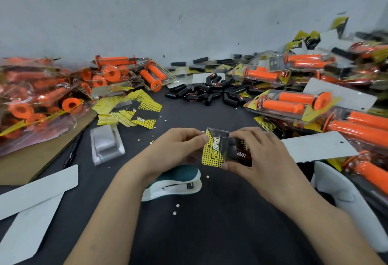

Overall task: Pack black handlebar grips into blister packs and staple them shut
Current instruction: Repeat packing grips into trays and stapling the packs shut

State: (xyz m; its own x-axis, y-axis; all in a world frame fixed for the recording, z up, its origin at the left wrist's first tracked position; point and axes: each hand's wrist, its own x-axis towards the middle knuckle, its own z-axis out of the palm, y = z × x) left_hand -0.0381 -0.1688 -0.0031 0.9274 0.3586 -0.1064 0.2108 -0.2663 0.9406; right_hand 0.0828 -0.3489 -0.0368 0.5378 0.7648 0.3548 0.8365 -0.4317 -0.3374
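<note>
My left hand's [178, 145] thumb and fingertips [198, 137] are pinching the left edge of a blister pack [217, 149], clamped on it. My right hand [258, 155] is gripping the pack's other end, fingers curled over the top and thumb pressing its near edge. Inside the clear shell a black grip [241, 153] is lying against a yellow dotted card; I am holding the whole pack above the table.

Just under my left wrist the stapler [178, 182] is resting on the dark tabletop [210, 233], with small white paper dots [176, 209] lying scattered near it. This middle strip of the table — from the stapler out to a heap of loose black grips [210, 92] — is the open room I am working in.

Everything else is crowding the edges. Packed orange grips are piling up on the left [42, 96] and on the right [315, 100], the right pile reaching close to my right hand. Yellow cards [130, 107] and empty clear shells [107, 145] are sitting left of centre, a pen [72, 151] beside them against a cardboard sheet [31, 159]. White backing cards are lying at the near left [37, 189] and just beyond my right hand [319, 147]. A scuffed grey wall [189, 12] is closing off the far side, right behind the piles.
</note>
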